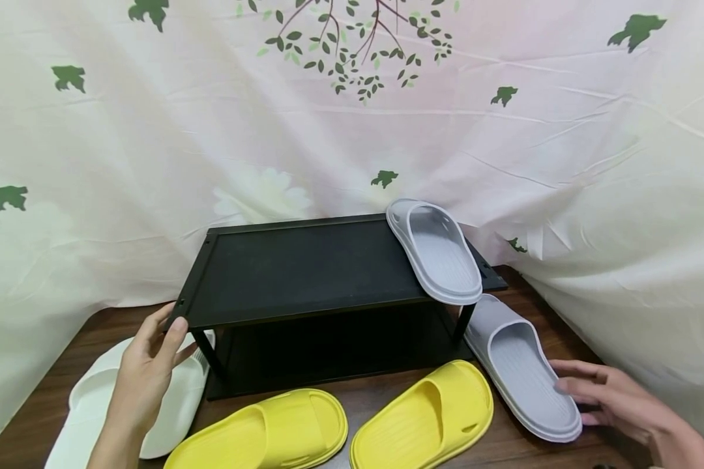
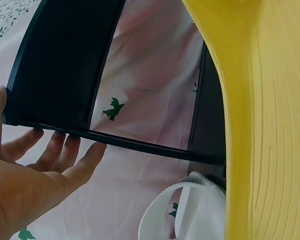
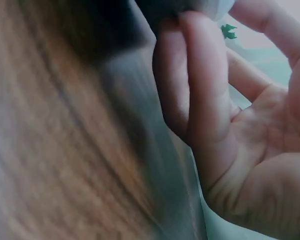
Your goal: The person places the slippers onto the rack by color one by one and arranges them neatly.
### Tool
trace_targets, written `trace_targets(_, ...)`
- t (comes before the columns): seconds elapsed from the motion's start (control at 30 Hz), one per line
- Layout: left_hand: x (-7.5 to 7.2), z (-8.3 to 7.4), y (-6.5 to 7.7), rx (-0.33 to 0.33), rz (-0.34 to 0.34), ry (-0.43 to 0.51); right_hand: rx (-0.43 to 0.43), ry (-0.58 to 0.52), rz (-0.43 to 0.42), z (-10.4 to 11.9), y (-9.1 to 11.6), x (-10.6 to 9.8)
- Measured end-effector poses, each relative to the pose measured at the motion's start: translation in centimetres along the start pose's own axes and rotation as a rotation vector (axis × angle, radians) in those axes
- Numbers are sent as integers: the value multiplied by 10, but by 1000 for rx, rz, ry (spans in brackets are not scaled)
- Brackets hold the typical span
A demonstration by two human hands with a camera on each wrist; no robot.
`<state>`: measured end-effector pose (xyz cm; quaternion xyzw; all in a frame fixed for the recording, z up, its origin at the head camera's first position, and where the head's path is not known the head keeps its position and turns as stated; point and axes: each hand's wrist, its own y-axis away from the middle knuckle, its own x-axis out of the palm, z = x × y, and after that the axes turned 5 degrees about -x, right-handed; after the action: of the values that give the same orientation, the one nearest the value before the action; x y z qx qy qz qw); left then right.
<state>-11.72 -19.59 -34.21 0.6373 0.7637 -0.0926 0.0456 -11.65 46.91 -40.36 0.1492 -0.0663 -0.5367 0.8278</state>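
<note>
Pale, wrinkled fabric (image 1: 328, 137) hangs as a backdrop, printed with leafy branches (image 1: 364, 45) at the top and scattered dark green leaves. It meets a dark brown wood-grain tabletop (image 1: 544, 319) along the back and sides.

Largest on that surface is a black two-tier shoe rack (image 1: 305, 267), its upper shelf raised on short legs above a lower shelf (image 1: 334, 345) that bears no shadow-free detail. At the upper shelf's right end lies one gray slide sandal (image 1: 442, 251), heel toward the viewer and reaching the front edge.

Its match, the lower gray slide (image 1: 528, 365), is on the right beside the rack, toe end near the rack's front right leg. Two yellow slides lie before the rack: the left yellow slide (image 1: 293, 423) and the right yellow slide (image 1: 428, 417), well apart at the heels, toes toward the rack. White slippers (image 1: 178, 404) sit at the left, partly hidden behind an arm.

The person's left hand (image 1: 143, 365) grips the rack's front left corner between thumb and fingers. The right hand (image 1: 616, 397) pinches the heel rim of the lower gray slide; the right wrist view is too blurred to show the contact fully.
</note>
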Motion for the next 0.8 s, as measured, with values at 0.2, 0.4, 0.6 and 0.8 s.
trace_targets(0.2, 0, 0, 0, 9, -3, 7, -41, -47, -5, -1, -3, -4)
trace_targets(0.4, 1, -2, 0, 10, 1, 0, -139, -43, -83, -4, -3, -3)
trace_targets(0.6, 1, -2, 0, 16, -3, 4, -261, -191, -29, -2, -3, -1)
trace_targets(0.8, 1, -2, 1, -8, -10, -13, -343, -327, 78, 3, -3, -1)
